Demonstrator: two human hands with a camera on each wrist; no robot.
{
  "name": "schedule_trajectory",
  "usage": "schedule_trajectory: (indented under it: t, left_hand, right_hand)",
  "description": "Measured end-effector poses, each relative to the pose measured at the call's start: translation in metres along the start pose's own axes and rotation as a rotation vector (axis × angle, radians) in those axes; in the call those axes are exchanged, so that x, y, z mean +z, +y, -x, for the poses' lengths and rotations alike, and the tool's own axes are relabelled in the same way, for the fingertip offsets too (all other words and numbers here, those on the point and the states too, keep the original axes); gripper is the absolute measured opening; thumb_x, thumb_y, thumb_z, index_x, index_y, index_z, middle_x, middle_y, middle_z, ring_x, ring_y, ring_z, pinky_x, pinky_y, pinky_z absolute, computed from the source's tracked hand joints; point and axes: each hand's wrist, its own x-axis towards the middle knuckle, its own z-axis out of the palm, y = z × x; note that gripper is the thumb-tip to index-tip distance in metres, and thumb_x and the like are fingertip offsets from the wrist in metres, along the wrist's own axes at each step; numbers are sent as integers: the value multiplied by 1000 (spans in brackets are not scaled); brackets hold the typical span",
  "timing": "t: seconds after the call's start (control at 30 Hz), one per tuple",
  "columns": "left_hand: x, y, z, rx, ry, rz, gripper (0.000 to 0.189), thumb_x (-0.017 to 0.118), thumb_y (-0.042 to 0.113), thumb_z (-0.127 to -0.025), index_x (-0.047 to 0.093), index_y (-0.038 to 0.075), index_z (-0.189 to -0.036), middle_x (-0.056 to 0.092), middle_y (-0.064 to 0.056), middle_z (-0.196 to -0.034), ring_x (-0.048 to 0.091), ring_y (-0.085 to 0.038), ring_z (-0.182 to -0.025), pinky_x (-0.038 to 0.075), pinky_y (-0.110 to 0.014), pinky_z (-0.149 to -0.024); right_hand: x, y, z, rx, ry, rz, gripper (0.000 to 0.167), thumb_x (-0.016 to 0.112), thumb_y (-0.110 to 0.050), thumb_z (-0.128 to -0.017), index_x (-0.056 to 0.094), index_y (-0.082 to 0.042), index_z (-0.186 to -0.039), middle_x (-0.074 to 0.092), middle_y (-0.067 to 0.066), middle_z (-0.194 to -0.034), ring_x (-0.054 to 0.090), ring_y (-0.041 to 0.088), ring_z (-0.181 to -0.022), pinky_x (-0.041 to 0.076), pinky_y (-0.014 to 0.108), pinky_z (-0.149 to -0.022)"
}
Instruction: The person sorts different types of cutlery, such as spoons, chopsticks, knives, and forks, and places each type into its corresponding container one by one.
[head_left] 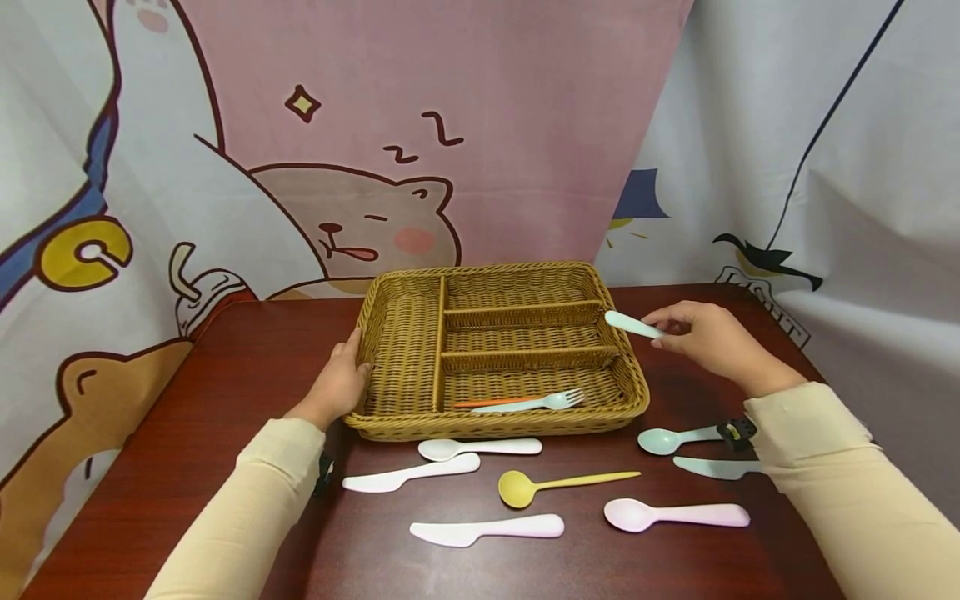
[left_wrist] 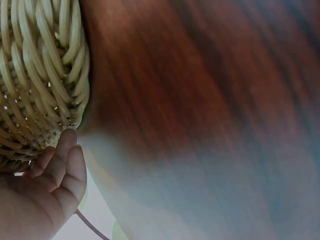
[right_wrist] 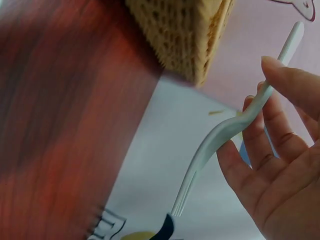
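The left rim of a wide brown woven basket [head_left: 495, 428] is being gripped by the left hand [head_left: 335, 385], with the thumb bent over the edge. A white plastic knife [head_left: 411, 473] and a white plastic spoon [head_left: 480, 447] are being carried by the dark red wooden bench [head_left: 240, 358]. A pale green plastic fork [head_left: 528, 403] is being held in the basket's front right part. Near the right rim, a second pale green plastic fork [right_wrist: 225, 131] is being pinched between the right hand's [head_left: 708, 340] thumb and fingers.
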Motion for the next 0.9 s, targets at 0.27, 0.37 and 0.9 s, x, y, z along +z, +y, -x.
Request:
schedule_trajectory:
  t: [0.27,0.37,0.9]
  left_hand:
    - [-1,0,0,3,2,-2,64,35,11,-104,-4,3,-155,20,-31,-147,35,-45,-133,32,-56,-107]
    - [-1,0,0,1,2,1,64,35,11,-104,-4,3,-155,20,-31,-148,35,-45,-132,32,-56,-107]
    - [0,1,-1,-17,0,12,64,35,11,-104,-4,4,-155,20,-31,-147,34,-45,-133,31,-56,-107]
  right_hand:
    - [3,-25,-12,-34,-31,-26,26,73,-2,-83,73,-5,-110,65,6,-89,56,21,-82,45,34,-68]
    - [5,-34,-16,-49,-39,-26,27,73,-1,-83,72,-4,-110,66,7,-89,56,21,-81,45,34,-68]
    - [28,-77,-28,-81,-184,-24,29,72,-3,-85,71,-5,-114,67,9,-98,56,20,-80,46,34,-65]
